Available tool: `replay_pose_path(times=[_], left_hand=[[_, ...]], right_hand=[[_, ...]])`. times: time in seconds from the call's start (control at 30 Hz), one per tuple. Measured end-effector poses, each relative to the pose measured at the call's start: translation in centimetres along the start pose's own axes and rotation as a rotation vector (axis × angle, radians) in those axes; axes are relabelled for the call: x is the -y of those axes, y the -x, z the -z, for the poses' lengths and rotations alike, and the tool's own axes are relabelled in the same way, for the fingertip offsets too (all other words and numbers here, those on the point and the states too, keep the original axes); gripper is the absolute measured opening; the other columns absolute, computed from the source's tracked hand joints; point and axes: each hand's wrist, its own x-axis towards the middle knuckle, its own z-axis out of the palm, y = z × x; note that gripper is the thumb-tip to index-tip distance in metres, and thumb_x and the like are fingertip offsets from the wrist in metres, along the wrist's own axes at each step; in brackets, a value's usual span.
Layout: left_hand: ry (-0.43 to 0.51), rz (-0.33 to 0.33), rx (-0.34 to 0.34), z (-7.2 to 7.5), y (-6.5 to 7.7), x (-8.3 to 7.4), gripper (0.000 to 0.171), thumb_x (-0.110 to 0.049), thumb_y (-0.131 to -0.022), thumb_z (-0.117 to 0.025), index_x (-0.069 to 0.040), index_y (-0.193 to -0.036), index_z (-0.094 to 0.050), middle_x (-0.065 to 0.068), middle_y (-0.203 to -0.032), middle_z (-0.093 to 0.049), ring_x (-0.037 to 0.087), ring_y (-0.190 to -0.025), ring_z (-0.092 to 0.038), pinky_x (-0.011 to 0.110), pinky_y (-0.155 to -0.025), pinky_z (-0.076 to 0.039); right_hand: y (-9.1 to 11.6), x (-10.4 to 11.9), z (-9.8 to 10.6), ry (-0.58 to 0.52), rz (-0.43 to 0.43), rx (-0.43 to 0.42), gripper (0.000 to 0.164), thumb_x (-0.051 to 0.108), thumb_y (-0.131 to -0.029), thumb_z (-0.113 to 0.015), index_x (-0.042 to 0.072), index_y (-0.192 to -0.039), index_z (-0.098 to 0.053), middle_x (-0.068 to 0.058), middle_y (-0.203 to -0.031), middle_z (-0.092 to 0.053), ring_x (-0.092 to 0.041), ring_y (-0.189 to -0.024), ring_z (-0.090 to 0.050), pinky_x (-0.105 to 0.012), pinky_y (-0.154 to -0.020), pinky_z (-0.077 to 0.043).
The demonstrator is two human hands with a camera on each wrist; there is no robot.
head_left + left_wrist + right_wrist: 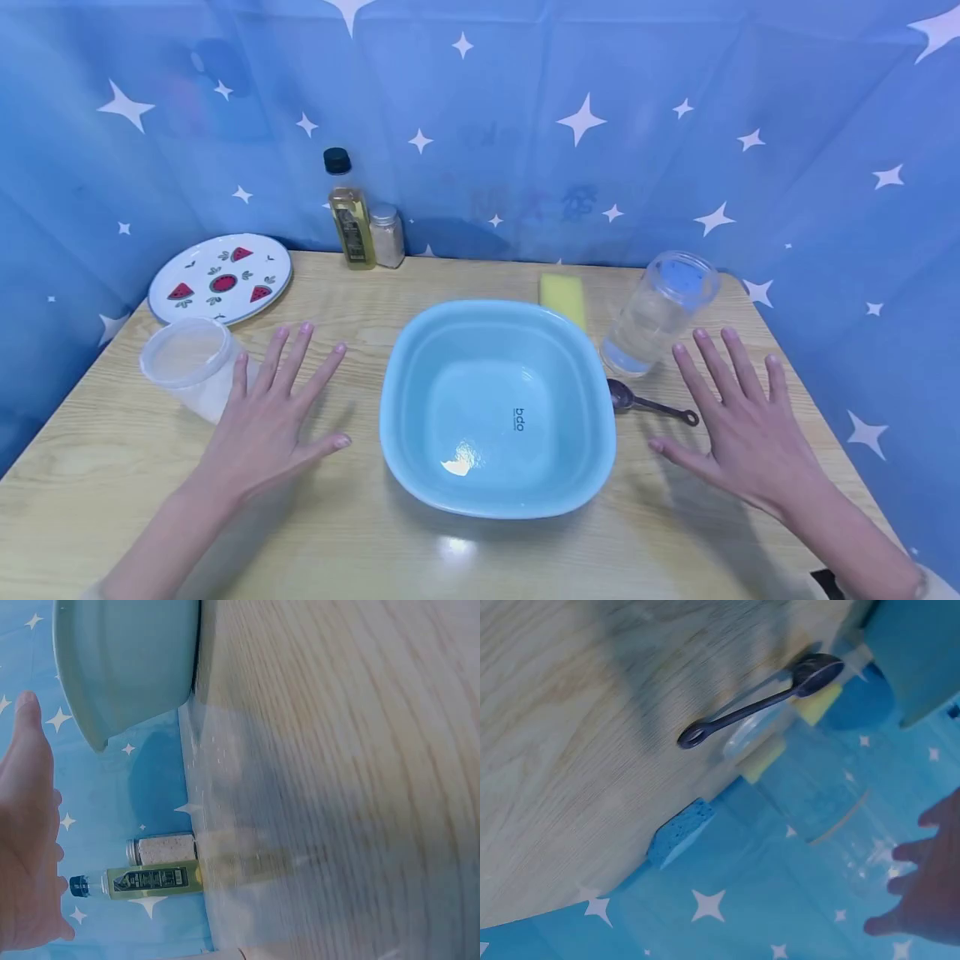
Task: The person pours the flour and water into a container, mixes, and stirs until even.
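My left hand [258,433] hovers palm down with its fingers spread, just right of a translucent plastic tub [191,358] with pale contents; the fingertips cover part of the tub. On the other side my right hand [750,433] is spread likewise, holding nothing, near a clear jar [652,312] and a dark measuring spoon [660,408]. Between the hands stands a light blue basin [498,492], with only small dark lettering and reflections visible inside. The basin hides part of the spoon's bowl and of a yellow sponge [562,296].
A plate with watermelon pictures [202,265] lies at the back left. An oil bottle [351,221] and a small shaker jar [387,237] stand by the starry blue cloth [525,167]. In the right wrist view a blue sponge [679,834] sits at the table's edge.
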Motion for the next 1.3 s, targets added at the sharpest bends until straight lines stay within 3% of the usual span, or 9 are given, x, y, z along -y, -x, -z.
replay_pose_path(times=[0.27, 0.5, 0.63, 0.73, 0.9, 1.0, 1.07, 1.17, 1.3], left_hand=[[0.062, 0.04, 0.036, 0.6, 0.0, 0.4, 0.095, -0.057, -0.078, -0.062, -0.028, -0.151, -0.008, 0.008, -0.155, 0.01, 0.032, -0.139, 0.009, 0.067, -0.102, 0.0], [0.172, 0.024, -0.036, 1.1, 0.0, 0.7, 0.087, -0.069, -0.084, -0.042, -0.023, -0.151, -0.01, 0.011, -0.155, 0.006, 0.037, -0.138, 0.001, 0.065, -0.104, -0.008], [0.32, 0.027, -0.191, 1.6, 0.6, 0.8, 0.09, -0.076, -0.083, -0.029, -0.016, -0.149, -0.021, 0.01, -0.155, -0.006, 0.039, -0.136, -0.013, 0.061, -0.104, -0.016], [0.414, 0.052, -0.359, 2.2, 1.2, 0.6, 0.094, -0.079, -0.08, -0.029, -0.011, -0.145, -0.032, 0.01, -0.152, -0.02, 0.037, -0.132, -0.026, 0.064, -0.093, -0.029], [0.505, 0.087, -0.774, 3.3, 1.6, 0.3, 0.098, -0.079, -0.077, -0.037, 0.002, -0.128, -0.051, 0.02, -0.134, -0.047, 0.029, -0.123, -0.043, 0.041, -0.097, -0.037], [0.525, 0.182, -1.013, 3.8, 1.3, 0.3, 0.086, -0.068, -0.084, -0.043, 0.011, -0.117, -0.055, 0.024, -0.123, -0.054, 0.03, -0.12, -0.046, 0.027, -0.101, -0.033], [0.526, 0.277, -1.068, 3.9, 1.4, 0.8, 0.087, -0.067, -0.085, -0.042, 0.013, -0.119, -0.051, 0.023, -0.128, -0.051, 0.029, -0.124, -0.041, 0.028, -0.104, -0.028], [0.616, 0.387, -1.05, 3.5, 2.0, 2.1, 0.099, -0.073, -0.079, -0.045, 0.012, -0.13, -0.039, 0.02, -0.142, -0.033, 0.026, -0.133, -0.025, 0.034, -0.11, -0.013], [0.914, 0.458, -1.064, 2.2, 2.8, 3.8, 0.098, -0.063, -0.077, -0.059, 0.002, -0.143, -0.025, 0.01, -0.15, -0.017, 0.021, -0.135, -0.013, 0.032, -0.11, -0.002]], right_hand=[[0.2, 1.1, 0.2, -0.341, -0.06, 0.055, 0.098, 0.046, -0.079, -0.067, 0.014, -0.151, -0.008, -0.008, -0.155, -0.001, -0.03, -0.139, 0.006, -0.058, -0.107, 0.004], [0.4, 2.6, 0.6, -0.722, -0.172, 0.169, 0.088, 0.024, -0.088, -0.062, 0.026, -0.151, 0.0, -0.004, -0.155, -0.001, -0.03, -0.139, 0.0, -0.068, -0.1, -0.01], [0.1, 3.3, 0.4, -0.834, -0.188, 0.195, 0.082, 0.022, -0.092, -0.056, 0.029, -0.15, 0.002, -0.007, -0.154, -0.01, -0.032, -0.137, -0.015, -0.07, -0.093, -0.022], [-0.3, 3.5, 0.1, -1.061, -0.102, 0.182, 0.067, 0.016, -0.099, -0.04, 0.023, -0.15, 0.003, -0.012, -0.153, -0.017, -0.019, -0.136, -0.023, -0.051, -0.1, -0.033], [-1.4, 3.5, -0.5, -1.698, 0.135, 0.226, 0.05, 0.021, -0.103, -0.009, 0.008, -0.149, 0.005, -0.014, -0.152, -0.018, -0.018, -0.137, -0.022, -0.026, -0.104, -0.03], [-2.0, 3.5, -0.6, -1.806, 0.101, 0.23, 0.049, 0.021, -0.103, -0.01, 0.01, -0.15, -0.002, -0.012, -0.149, -0.028, -0.02, -0.133, -0.03, -0.03, -0.103, -0.034], [-2.2, 3.6, -0.7, -1.769, 0.007, 0.218, 0.047, 0.017, -0.103, -0.013, 0.012, -0.151, -0.009, -0.012, -0.142, -0.037, -0.02, -0.127, -0.04, -0.031, -0.099, -0.039], [-2.5, 3.5, -0.8, -1.716, -0.105, 0.212, 0.047, 0.008, -0.103, -0.02, 0.01, -0.15, -0.014, -0.015, -0.126, -0.046, -0.021, -0.11, -0.053, -0.032, -0.091, -0.046], [-2.7, 3.4, -1.2, -1.658, -0.152, 0.226, 0.051, 0.002, -0.101, -0.03, 0.007, -0.149, -0.016, -0.018, -0.111, -0.05, -0.024, -0.093, -0.059, -0.036, -0.082, -0.051]])
